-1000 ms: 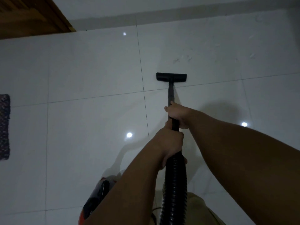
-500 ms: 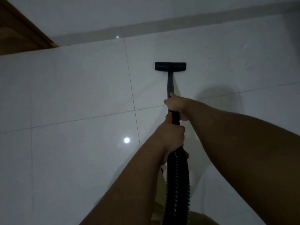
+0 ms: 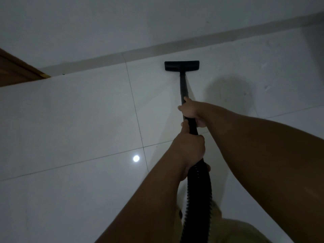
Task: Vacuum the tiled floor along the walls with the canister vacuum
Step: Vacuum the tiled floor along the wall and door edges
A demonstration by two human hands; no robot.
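Gripped by both hands, the black wand (image 3: 183,85) is clasped farther out by the right hand (image 3: 191,112) and nearer by the left hand (image 3: 190,149), where the ribbed hose (image 3: 199,193) begins. Its floor nozzle (image 3: 181,66) is set on the tiled floor (image 3: 78,120), just beside the far wall's skirting (image 3: 122,56).

Glossy tiled floor (image 3: 87,111); ribbed, seemingly plastic hose (image 3: 199,195).

Floor nozzle (image 3: 181,66) on tiled floor (image 3: 70,120) near wall (image 3: 122,20), door frame (image 3: 19,72) far left
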